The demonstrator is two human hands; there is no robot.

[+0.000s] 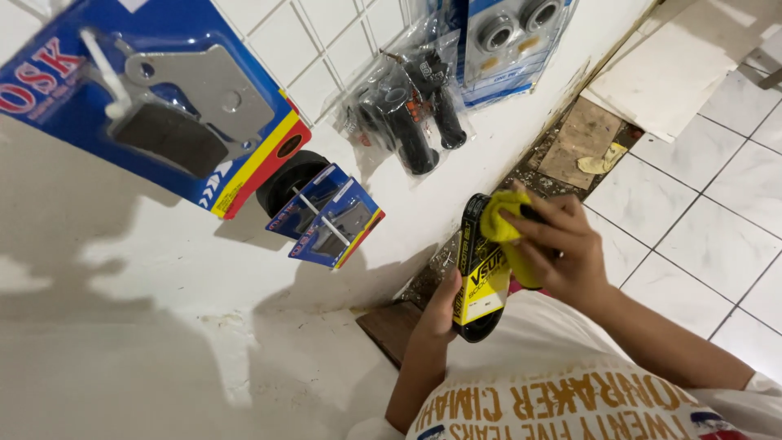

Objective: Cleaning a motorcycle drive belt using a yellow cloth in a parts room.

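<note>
Head view, looking down along a white wall toward a tiled floor (717, 244). The left hand (440, 314) is reaching up from below, forearm rising near the torso, fingers closed around the lower edge of a black drive belt in a yellow-and-black cardboard sleeve (481, 273), thumb lying against the sleeve face. The belt is being held upright in front of the chest, close to the wall, above the wall-floor seam. The right hand (562, 248) is coming in from the right, forearm angling across the lower frame, wrist bent, fingers curled and pressing a yellow cloth (503, 228) onto the belt's upper part; the cloth is bunching under the fingertips and covering part of the belt's top loop. Both hands are clamped, left on the belt, right on the cloth. Hanging on the wall: a large blue blister pack of brake pads (163, 106), a smaller blue brake-pad pack (330, 216), bagged black handlebar grips (411, 110), and a blue pack of bearings (505, 41).
</note>
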